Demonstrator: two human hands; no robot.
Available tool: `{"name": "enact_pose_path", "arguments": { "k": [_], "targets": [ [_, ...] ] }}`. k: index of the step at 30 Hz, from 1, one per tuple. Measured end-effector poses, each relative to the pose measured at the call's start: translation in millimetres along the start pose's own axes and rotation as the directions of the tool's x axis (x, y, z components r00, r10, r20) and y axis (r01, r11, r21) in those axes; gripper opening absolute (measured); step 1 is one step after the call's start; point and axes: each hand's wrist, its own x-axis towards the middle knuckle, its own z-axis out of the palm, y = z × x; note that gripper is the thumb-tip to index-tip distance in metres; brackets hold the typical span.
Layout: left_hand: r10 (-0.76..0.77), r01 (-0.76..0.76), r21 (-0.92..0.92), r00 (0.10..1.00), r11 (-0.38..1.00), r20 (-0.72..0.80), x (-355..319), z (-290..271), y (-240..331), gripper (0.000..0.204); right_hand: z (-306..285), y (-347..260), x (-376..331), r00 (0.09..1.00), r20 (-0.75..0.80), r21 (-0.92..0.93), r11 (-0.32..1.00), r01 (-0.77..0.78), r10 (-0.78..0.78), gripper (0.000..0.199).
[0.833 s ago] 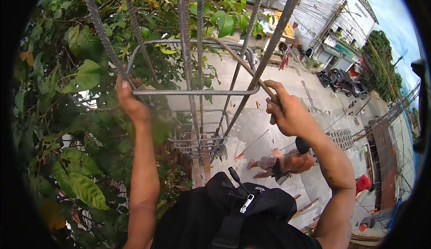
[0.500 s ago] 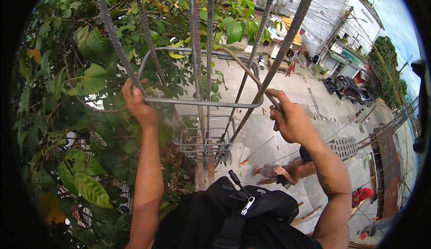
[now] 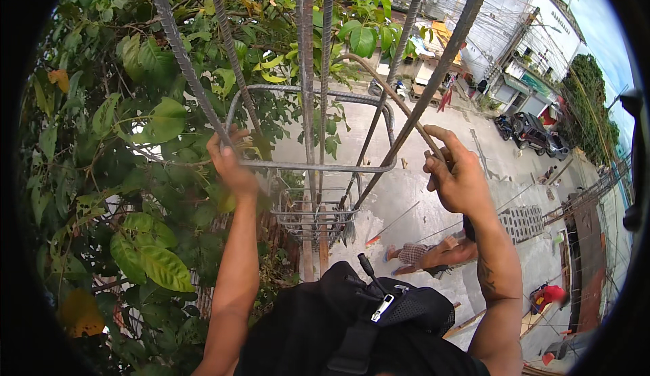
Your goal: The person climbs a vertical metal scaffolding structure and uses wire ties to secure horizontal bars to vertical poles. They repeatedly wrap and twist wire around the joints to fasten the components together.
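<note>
Several upright ribbed rebars (image 3: 449, 56) rise in front of me, with a rectangular steel stirrup (image 3: 318, 166) around them. My left hand (image 3: 235, 170) is closed at the stirrup's near left corner, beside the leftmost rebar; its fingertips are partly hidden. On the other side, my right hand (image 3: 460, 176) is closed on the lower end of a thin brown bent rod (image 3: 399, 102). The rod slants up to the left, passes by the right rebar and curves over at its top. Lower down, several more stirrups (image 3: 315, 221) sit bunched around the rebars.
Leafy branches (image 3: 152, 247) crowd my left side. Far below lies a concrete street (image 3: 399, 203) with a bent-over person (image 3: 440, 254), another person in red (image 3: 545, 297) and a stack of hollow blocks (image 3: 521, 223). Overhead wires and parked vehicles (image 3: 531, 132) are at the right.
The stirrup has dropped a little along the rebars, and my left hand has moved down with it. The rod's curved top now stands above the stirrup's far side. The view has shifted slightly.
</note>
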Motion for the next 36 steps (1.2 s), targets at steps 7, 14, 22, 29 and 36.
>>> {"name": "enact_pose_path", "arguments": {
  "k": [7, 14, 22, 29, 36],
  "targets": [
    [-0.244, 0.269, -0.177, 0.958, 0.947, 0.151, 19, -12, 22, 0.054, 32, 43, -56, 0.913, -0.393, 0.42, 0.861, 0.287, -0.112, 0.041],
    [-0.715, 0.785, -0.174, 0.615, 0.594, 0.332, 72, -11, 35, 0.034, 51, 62, -95, 0.812, -0.445, 0.234, 0.826, 0.513, -0.378, 0.044],
    [-0.709, 0.724, -0.162, 0.69, 0.671, 0.146, 66, -5, 27, 0.015, 67, -15, -76, 0.992, -0.084, 0.7, 0.703, 0.128, -0.097, 0.03],
    [-0.689, 0.707, -0.109, 0.706, 0.699, 0.165, 69, -11, 17, 0.026, 105, -24, -32, 0.915, 0.256, 0.672, 0.624, -0.399, 0.31, 0.028],
    [-0.688, 0.71, -0.161, 0.704, 0.685, 0.177, 64, -13, 12, 0.03, 114, -22, -34, 0.997, 0.059, 0.774, 0.63, -0.073, 0.044, 0.035]
  ]
}}
